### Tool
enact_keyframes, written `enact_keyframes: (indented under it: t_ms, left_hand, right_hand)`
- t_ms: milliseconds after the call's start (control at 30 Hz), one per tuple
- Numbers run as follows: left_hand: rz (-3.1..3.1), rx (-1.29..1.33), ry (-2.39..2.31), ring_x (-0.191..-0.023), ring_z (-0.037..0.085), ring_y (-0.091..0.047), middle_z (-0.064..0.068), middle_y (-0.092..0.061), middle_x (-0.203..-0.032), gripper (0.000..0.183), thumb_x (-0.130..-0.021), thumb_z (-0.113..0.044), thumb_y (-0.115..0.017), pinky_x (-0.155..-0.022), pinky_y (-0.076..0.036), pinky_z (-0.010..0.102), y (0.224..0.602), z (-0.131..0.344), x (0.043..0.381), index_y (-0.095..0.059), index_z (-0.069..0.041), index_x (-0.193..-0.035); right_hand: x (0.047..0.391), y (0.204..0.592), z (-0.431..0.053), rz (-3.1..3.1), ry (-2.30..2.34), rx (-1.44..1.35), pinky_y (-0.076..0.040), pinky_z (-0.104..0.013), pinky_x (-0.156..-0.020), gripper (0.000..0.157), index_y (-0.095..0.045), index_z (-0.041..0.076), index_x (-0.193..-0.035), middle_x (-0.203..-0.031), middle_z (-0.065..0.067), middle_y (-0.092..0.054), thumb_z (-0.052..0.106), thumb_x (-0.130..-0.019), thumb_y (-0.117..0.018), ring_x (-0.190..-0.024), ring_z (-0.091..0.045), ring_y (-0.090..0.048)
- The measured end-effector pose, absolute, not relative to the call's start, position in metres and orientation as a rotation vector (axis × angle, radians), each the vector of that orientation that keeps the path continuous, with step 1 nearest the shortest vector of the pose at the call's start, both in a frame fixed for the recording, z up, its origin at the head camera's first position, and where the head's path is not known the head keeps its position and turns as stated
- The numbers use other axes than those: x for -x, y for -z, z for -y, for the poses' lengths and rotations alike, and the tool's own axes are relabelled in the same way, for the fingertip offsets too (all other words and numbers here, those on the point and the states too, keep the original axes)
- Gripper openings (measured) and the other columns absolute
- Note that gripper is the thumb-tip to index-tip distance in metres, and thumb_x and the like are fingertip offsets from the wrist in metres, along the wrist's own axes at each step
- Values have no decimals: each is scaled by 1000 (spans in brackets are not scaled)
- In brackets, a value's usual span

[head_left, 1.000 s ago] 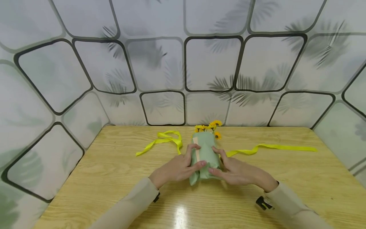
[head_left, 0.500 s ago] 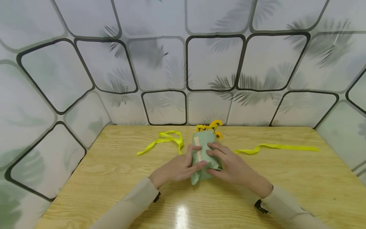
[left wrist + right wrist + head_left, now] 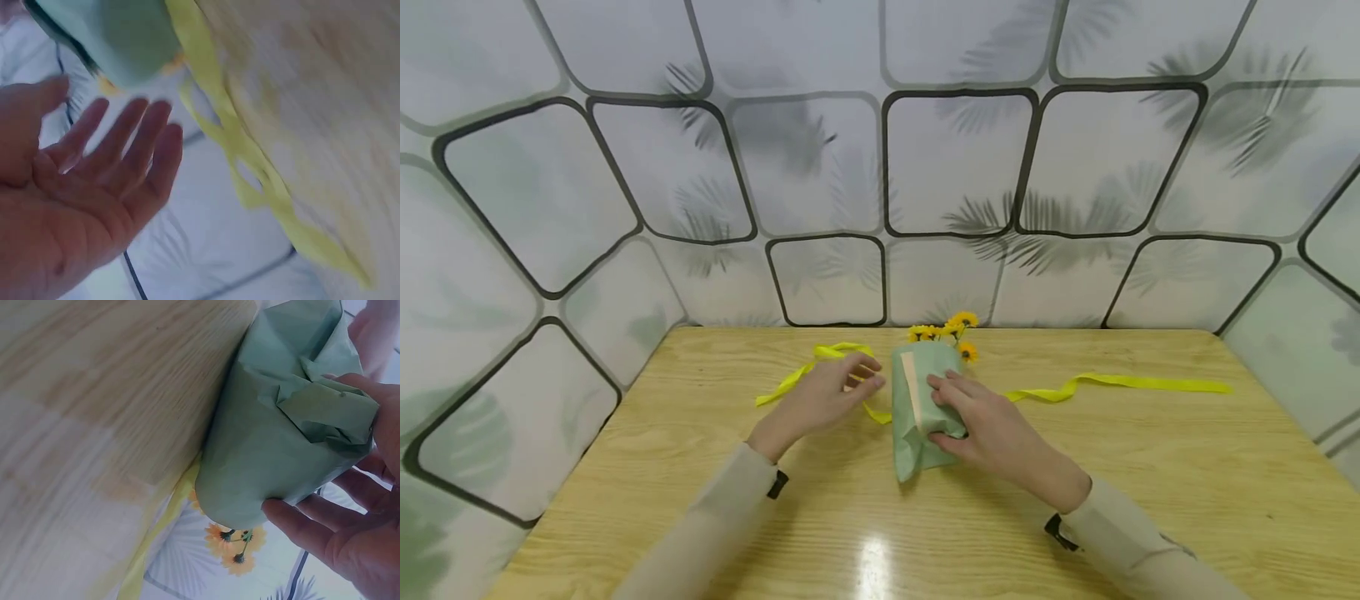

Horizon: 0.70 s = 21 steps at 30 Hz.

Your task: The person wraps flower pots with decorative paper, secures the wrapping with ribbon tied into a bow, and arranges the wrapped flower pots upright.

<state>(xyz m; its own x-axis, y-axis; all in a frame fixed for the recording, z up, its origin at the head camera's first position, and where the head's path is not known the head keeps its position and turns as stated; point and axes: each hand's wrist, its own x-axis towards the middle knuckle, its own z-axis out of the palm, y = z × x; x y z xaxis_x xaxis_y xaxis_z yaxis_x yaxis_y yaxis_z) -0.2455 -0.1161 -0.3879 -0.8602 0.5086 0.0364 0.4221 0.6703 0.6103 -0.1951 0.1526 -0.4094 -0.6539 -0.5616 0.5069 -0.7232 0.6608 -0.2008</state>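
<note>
A small bouquet (image 3: 936,360) in pale green paper lies on the table, its yellow flowers (image 3: 962,320) poking out at the far end. A cream strip (image 3: 912,383) runs along the paper. My right hand (image 3: 1000,433) holds the bouquet from the right, thumb near the folded lower end and fingers over the top. The right wrist view shows crumpled folds in the paper (image 3: 250,444) beside the thumb. To the left of the bouquet, my left hand (image 3: 820,398) hovers with relaxed fingers and an empty palm, overlapping the yellow ribbon (image 3: 781,387) in the head view.
From under the bouquet the ribbon's other end (image 3: 1150,384) stretches right across the wooden table (image 3: 700,467). A patterned wall covering (image 3: 820,283) stands behind the table's far edge and along both sides.
My left hand has let go of the bouquet and moved left, toward the ribbon. My right hand has shifted from the bouquet's right side onto its top and still holds it.
</note>
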Motion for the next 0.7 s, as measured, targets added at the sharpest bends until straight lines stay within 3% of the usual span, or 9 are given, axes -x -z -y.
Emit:
enact_keyframes:
  t_ms: [100, 233, 400, 533, 633, 700]
  left_hand:
    - [-2929, -615, -691, -121, 36, -65, 18, -63, -138, 43, -105, -28, -60, -99, -55, 51, 388, 136, 262, -56, -7, -142]
    - [-2943, -355, -370, -125, 40, -59, 22, -59, -138, 46, -102, -22, -64, -99, -53, 59, 393, 156, 272, -55, -4, -143]
    - [-2942, -147, -310, -92, 33, -66, 22, -68, -112, 35, -100, -17, -61, -74, -57, 46, 400, 179, 276, -56, 5, -127]
    - [-2913, -46, -326, -67, 22, -49, 12, -58, -81, 9, -97, -8, -53, -58, -42, 35, 398, 206, 276, -55, 1, -99]
    - [-2879, -43, -378, -57, 14, -34, 2, -40, -63, 25, -93, -3, -49, -53, -32, 28, 395, 227, 275, -47, -9, -69]
    - [-2885, -52, -455, -55, 12, -30, -1, -36, -60, 29, -93, -4, -47, -52, -30, 26, 391, 241, 274, -44, -12, -65]
  right_hand:
    - [195, 408, -152, 2485, -560, -1003, -56, -54, -98, 40, -62, 8, -103, -136, -16, -66, 21, -77, -91, -124, -43, -64]
    - [195, 407, -151, 2491, -562, -1011, -57, -54, -96, 39, -60, 10, -100, -136, -17, -66, 19, -78, -91, -124, -44, -64]
    - [195, 406, -150, 2500, -563, -1018, -57, -54, -96, 38, -59, 10, -99, -137, -17, -66, 19, -79, -90, -124, -45, -64]
    - [195, 407, -151, 2518, -568, -1000, -57, -55, -95, 38, -60, 10, -100, -137, -17, -65, 20, -79, -90, -124, -45, -63]
    - [194, 407, -152, 2527, -563, -991, -57, -54, -95, 38, -62, 10, -101, -137, -17, -65, 21, -79, -90, -124, -45, -63]
    - [194, 407, -152, 2525, -561, -989, -57, -54, -94, 38, -62, 10, -101, -137, -17, -65, 21, -78, -91, -124, -45, -63]
